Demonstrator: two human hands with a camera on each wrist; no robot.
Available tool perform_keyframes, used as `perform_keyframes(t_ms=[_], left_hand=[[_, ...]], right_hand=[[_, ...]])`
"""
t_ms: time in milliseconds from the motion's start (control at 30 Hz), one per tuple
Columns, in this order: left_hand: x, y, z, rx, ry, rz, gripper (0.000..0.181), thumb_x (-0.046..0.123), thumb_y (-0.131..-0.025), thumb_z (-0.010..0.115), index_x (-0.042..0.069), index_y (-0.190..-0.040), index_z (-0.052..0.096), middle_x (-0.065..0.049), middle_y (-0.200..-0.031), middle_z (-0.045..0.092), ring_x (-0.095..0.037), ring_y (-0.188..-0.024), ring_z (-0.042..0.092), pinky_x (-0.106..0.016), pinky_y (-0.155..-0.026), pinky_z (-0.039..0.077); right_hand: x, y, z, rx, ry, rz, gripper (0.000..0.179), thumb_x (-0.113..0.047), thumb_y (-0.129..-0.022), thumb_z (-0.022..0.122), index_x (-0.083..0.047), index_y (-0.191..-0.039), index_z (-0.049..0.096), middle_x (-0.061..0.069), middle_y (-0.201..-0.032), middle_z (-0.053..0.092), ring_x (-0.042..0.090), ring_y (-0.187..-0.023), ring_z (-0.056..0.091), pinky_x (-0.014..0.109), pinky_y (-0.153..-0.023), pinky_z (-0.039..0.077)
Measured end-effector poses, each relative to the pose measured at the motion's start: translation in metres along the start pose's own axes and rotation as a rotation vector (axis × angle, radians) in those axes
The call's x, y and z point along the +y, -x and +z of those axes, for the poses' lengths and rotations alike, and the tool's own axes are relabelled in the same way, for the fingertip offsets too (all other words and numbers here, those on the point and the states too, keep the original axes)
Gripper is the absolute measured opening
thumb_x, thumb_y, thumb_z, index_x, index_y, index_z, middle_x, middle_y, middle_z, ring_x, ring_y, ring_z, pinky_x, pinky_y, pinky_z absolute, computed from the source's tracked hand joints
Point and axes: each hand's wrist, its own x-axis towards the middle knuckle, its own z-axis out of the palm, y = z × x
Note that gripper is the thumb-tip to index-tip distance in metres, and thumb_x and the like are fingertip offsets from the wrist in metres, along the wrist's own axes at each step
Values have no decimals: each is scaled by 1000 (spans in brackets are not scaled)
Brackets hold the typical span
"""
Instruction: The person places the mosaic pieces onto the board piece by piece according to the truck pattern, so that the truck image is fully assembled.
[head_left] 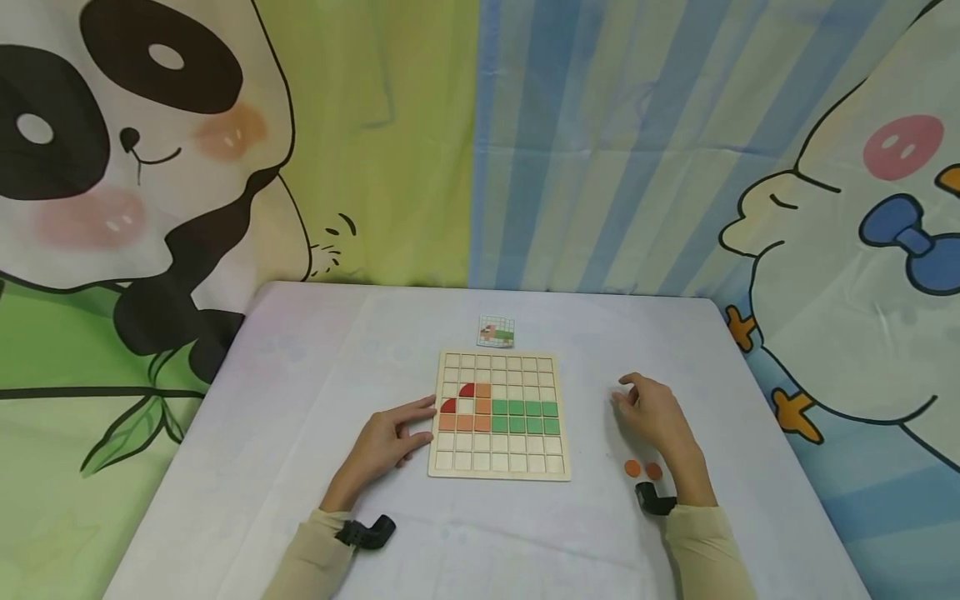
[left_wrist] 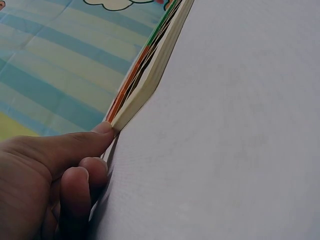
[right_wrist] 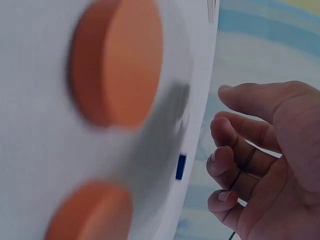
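A wooden grid board [head_left: 498, 462] lies on the white table. Red quarter-round pieces [head_left: 467, 390], orange squares [head_left: 466, 422] and two rows of green squares [head_left: 525, 417] sit in its cells. My left hand [head_left: 382, 450] is at the board's left side; in the left wrist view its straight thumb [left_wrist: 75, 147] touches the board's edge [left_wrist: 145, 92], other fingers bent below. Over the table right of the board, my right hand [head_left: 652, 412] hovers with loosely curled fingers [right_wrist: 225, 132], nothing visible between them. Two orange discs [head_left: 632, 468] lie near its wrist.
Behind the board lies a small picture card [head_left: 496, 331] with a gridded coloured figure. A small dark blue piece [right_wrist: 181, 166] shows on the table in the right wrist view. Printed cloth [head_left: 600, 150] hangs behind the table.
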Motion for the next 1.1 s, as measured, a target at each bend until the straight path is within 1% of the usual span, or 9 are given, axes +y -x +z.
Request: perform_keyframes(t_ms=[200, 400, 600, 833, 1100], left_hand=[[0, 0, 1, -2, 4, -4, 45, 18, -94, 82, 20, -138, 72, 10, -155, 61, -11, -44, 53, -29, -44, 51], [3, 1, 1, -4, 6, 1, 45, 17, -94, 82, 18, -138, 72, 8, -156, 61, -11, -44, 53, -29, -44, 51], [4, 1, 0, -3, -1, 3, 45, 17, -95, 82, 20, -139, 72, 10, -155, 61, -12, -43, 53, -29, -44, 50], [2, 1, 0, -7, -3, 2, 45, 19, -95, 81, 21, -139, 72, 12, -155, 61, -12, -43, 53, -29, -44, 51], [1, 1, -1, -2, -11, 3, 45, 19, -95, 81, 21, -139, 72, 11, -155, 61, -11, -43, 53, -28, -44, 50]], right_hand=[[24, 4, -5, 11, 0, 53, 37, -17, -102, 68, 6, -130, 65, 15, -92, 73, 22, -74, 62, 39, -69, 54], [36, 3, -5, 6, 8, 78, 33, -14, -102, 67, 6, -128, 65, 20, -94, 74, 24, -76, 63, 41, -69, 55], [41, 1, -3, -14, 14, 99, 30, -11, -102, 66, 5, -127, 66, 21, -96, 73, 25, -77, 62, 43, -70, 57], [42, 1, -2, -29, 16, 112, 28, -12, -103, 66, 4, -126, 66, 22, -99, 74, 27, -80, 64, 46, -73, 58], [44, -1, 0, -16, 12, 95, 22, -11, -104, 66, 3, -120, 68, 20, -95, 73, 26, -78, 64, 43, -70, 56]])
